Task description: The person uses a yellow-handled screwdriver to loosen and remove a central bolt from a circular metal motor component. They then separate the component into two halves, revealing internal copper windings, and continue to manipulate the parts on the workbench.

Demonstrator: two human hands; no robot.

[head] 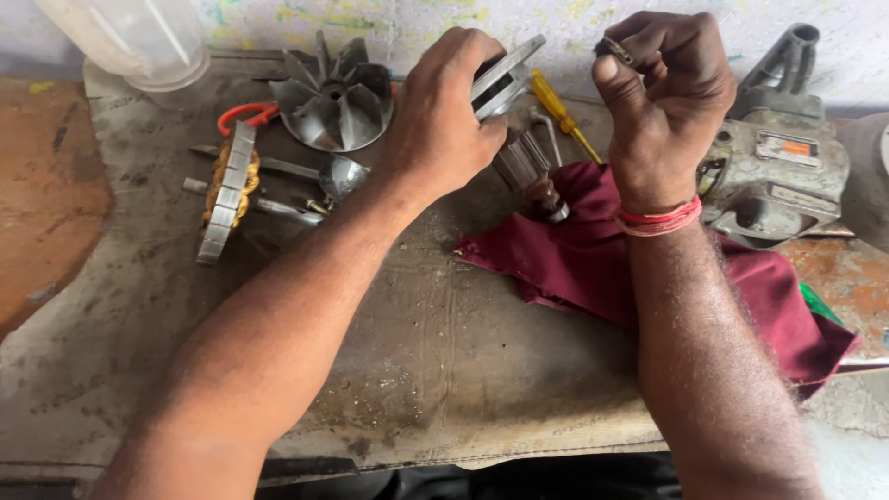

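Left hand point(443, 111) fingers clasp the metal rotor point(515, 130); right hand point(659, 93) beside it.

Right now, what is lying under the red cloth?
The red cloth lies on the grey bench. The motor part held by the left hand rests on it. Anything beneath its folds is covered.

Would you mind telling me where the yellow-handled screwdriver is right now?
The yellow-handled screwdriver lies at the bench's far edge, between the left hand and right hand, just beyond the maroon cloth.
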